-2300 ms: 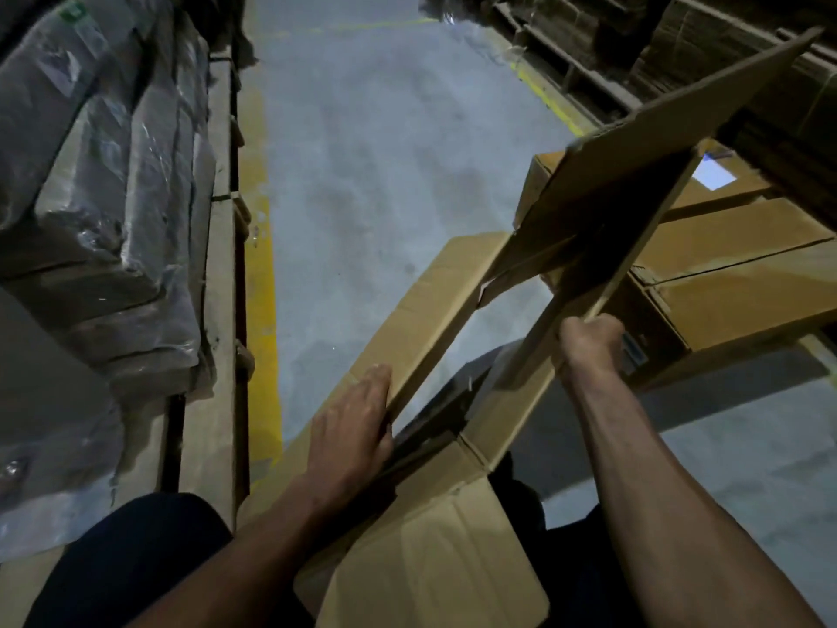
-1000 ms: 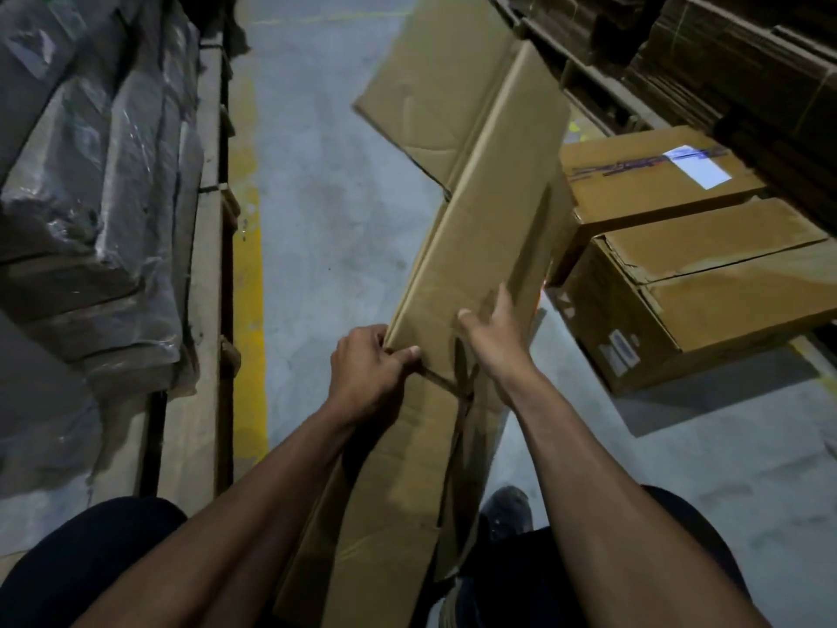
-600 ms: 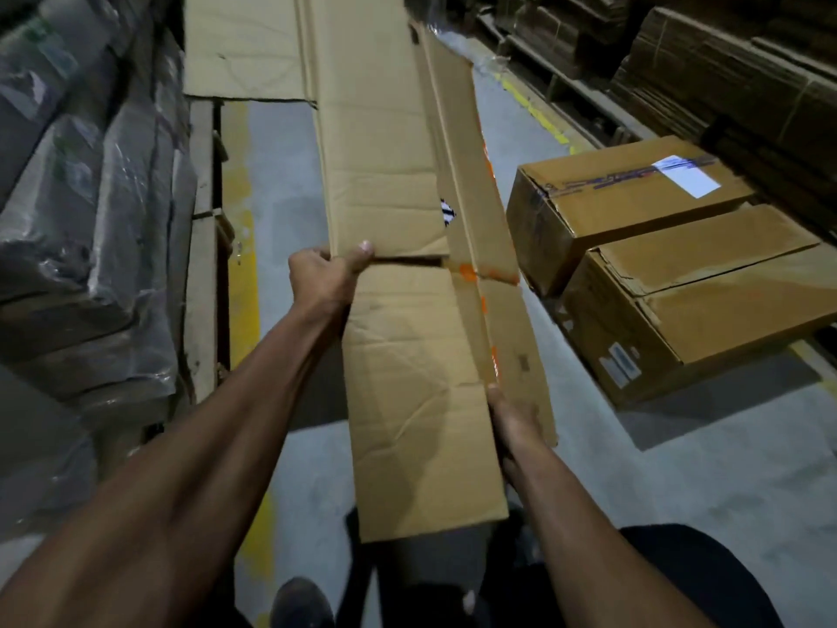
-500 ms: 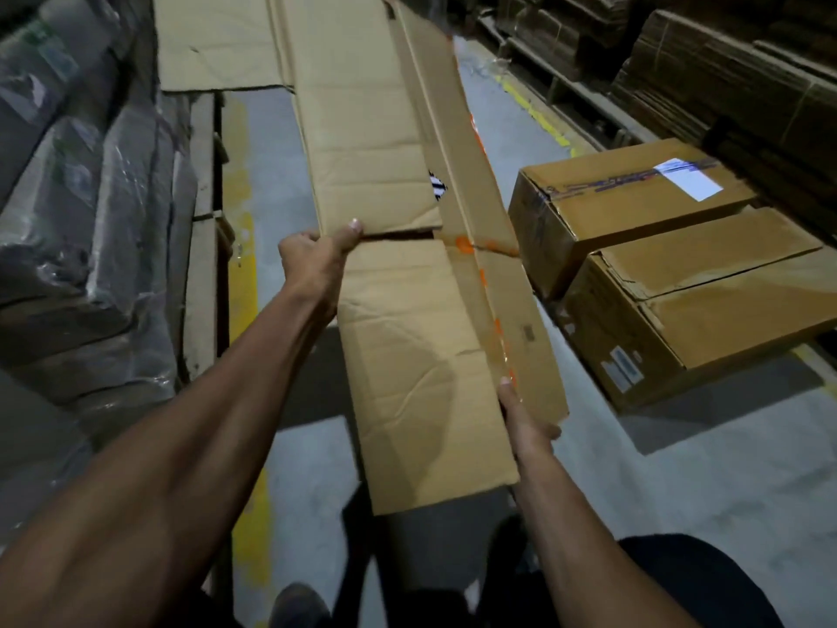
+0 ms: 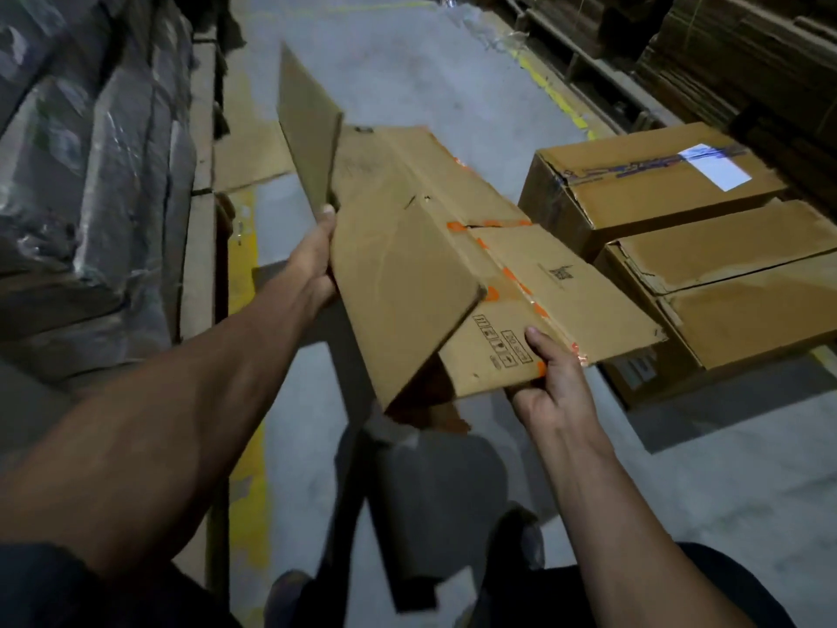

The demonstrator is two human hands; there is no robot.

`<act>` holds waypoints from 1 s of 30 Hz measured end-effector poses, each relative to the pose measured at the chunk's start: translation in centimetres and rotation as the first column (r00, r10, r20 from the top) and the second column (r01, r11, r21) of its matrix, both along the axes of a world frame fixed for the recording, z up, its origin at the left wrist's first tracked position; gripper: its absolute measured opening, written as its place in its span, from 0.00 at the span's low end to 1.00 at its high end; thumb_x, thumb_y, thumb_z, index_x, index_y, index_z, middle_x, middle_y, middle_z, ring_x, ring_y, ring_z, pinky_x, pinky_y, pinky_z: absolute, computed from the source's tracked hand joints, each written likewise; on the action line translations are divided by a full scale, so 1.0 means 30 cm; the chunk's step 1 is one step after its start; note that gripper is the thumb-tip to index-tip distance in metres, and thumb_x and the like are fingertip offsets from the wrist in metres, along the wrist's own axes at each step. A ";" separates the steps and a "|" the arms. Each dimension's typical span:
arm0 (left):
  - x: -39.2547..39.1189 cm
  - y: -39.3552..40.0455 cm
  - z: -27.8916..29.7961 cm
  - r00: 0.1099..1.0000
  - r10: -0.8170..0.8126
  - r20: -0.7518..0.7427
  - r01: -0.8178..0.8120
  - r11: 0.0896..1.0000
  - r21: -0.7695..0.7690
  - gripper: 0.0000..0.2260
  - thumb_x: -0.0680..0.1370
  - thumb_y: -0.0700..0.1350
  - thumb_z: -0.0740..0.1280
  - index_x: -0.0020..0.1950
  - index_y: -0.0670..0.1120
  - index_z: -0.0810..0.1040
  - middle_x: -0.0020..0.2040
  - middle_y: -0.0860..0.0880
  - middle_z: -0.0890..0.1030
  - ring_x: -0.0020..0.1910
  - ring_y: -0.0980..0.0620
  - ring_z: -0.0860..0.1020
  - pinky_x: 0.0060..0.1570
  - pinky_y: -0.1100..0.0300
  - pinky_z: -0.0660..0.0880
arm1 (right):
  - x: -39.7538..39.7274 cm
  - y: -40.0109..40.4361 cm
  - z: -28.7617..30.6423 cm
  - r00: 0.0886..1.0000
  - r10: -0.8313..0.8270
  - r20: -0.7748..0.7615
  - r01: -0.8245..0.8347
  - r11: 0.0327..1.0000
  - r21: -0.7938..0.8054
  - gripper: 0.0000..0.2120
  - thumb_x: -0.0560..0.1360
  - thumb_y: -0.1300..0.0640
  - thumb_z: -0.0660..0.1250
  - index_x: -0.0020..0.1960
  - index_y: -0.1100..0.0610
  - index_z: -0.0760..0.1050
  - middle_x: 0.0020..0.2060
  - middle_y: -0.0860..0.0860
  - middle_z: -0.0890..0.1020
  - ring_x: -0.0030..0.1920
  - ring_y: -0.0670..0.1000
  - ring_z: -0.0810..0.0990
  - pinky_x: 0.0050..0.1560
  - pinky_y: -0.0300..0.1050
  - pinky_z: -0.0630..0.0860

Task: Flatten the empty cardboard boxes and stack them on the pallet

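Head view: left hand (image 5: 317, 260) grips the left edge of the flattened box (image 5: 407, 247), right hand (image 5: 550, 383) pinches its near corner w/ thumb on top; box held mid-air over floor. Tip: keep flaps folded flat, carry level to pallet.

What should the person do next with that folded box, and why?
Probably press the raised flap down flat. The box is held off the floor, left hand on its left edge and right hand pinching the near edge, but panels still stick up, so it would not stack yet.
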State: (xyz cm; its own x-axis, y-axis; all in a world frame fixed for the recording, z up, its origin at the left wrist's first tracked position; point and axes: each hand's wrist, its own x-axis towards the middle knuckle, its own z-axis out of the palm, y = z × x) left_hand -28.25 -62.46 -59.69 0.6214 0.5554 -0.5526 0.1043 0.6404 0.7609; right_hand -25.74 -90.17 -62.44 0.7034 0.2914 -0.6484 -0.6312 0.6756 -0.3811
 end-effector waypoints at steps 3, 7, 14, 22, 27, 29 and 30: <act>-0.098 -0.087 -0.068 0.991 -0.098 -0.089 0.093 0.994 -0.056 0.19 0.81 0.57 0.64 0.58 0.41 0.81 0.45 0.42 0.86 0.38 0.50 0.85 0.33 0.58 0.80 | 0.047 0.032 -0.040 0.997 0.003 -0.074 -0.012 0.992 -0.123 0.16 0.76 0.72 0.64 0.62 0.61 0.74 0.45 0.64 0.86 0.39 0.62 0.86 0.34 0.62 0.83; -0.259 -0.217 -0.114 0.968 -0.176 -0.180 0.153 0.979 -0.137 0.16 0.83 0.52 0.61 0.39 0.45 0.75 0.20 0.53 0.73 0.18 0.58 0.70 0.23 0.67 0.67 | 0.048 0.057 -0.129 0.994 0.035 -0.105 -0.063 0.959 -0.277 0.22 0.72 0.74 0.64 0.65 0.62 0.73 0.54 0.65 0.83 0.47 0.67 0.85 0.46 0.71 0.80; -0.456 -0.274 -0.062 0.980 -0.049 -0.193 0.017 0.986 -0.167 0.13 0.82 0.44 0.62 0.38 0.47 0.74 0.24 0.52 0.67 0.20 0.56 0.65 0.31 0.62 0.63 | 0.086 0.070 -0.113 0.998 0.017 -0.067 -0.037 0.948 -0.316 0.23 0.73 0.74 0.62 0.65 0.58 0.74 0.53 0.63 0.84 0.48 0.66 0.84 0.34 0.67 0.81; -0.598 -0.465 0.000 0.952 -0.124 -0.279 0.031 0.949 -0.315 0.18 0.84 0.47 0.54 0.44 0.39 0.77 0.37 0.43 0.82 0.37 0.47 0.81 0.31 0.59 0.79 | 0.036 0.079 -0.092 0.999 0.008 -0.050 -0.024 0.938 -0.346 0.24 0.71 0.74 0.63 0.64 0.59 0.74 0.50 0.64 0.84 0.45 0.68 0.85 0.42 0.71 0.80; -0.628 -0.655 -0.041 0.969 -0.020 -0.247 -0.119 0.836 -0.535 0.16 0.83 0.41 0.52 0.60 0.35 0.75 0.63 0.35 0.79 0.61 0.38 0.78 0.59 0.48 0.76 | 0.025 0.086 -0.066 0.999 0.008 -0.049 -0.024 0.942 -0.334 0.23 0.71 0.75 0.63 0.63 0.58 0.74 0.50 0.64 0.84 0.46 0.67 0.85 0.43 0.72 0.80; -0.650 -0.701 -0.079 0.951 0.189 -0.245 -0.302 0.743 -0.597 0.18 0.82 0.40 0.52 0.68 0.34 0.71 0.69 0.35 0.74 0.69 0.35 0.72 0.69 0.44 0.69 | 0.026 0.084 -0.067 0.998 0.012 -0.059 -0.030 0.944 -0.327 0.23 0.72 0.74 0.64 0.63 0.58 0.74 0.50 0.63 0.85 0.45 0.67 0.85 0.41 0.71 0.80; -0.661 -0.706 -0.095 0.917 0.316 -0.243 -0.397 0.678 -0.619 0.20 0.81 0.40 0.51 0.70 0.35 0.69 0.72 0.35 0.71 0.71 0.34 0.70 0.71 0.43 0.67 | 0.030 0.082 -0.066 0.998 0.011 -0.062 -0.030 0.945 -0.325 0.22 0.72 0.74 0.64 0.63 0.58 0.74 0.49 0.63 0.85 0.44 0.66 0.85 0.38 0.69 0.81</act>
State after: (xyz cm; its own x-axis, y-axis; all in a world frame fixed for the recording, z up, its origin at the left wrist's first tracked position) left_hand -48.08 -83.66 -62.55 0.3664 0.2058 -0.9074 -0.1826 0.9722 0.1468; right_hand -24.83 -87.70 -64.43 0.6577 0.0718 -0.7498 -0.6712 0.5077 -0.5401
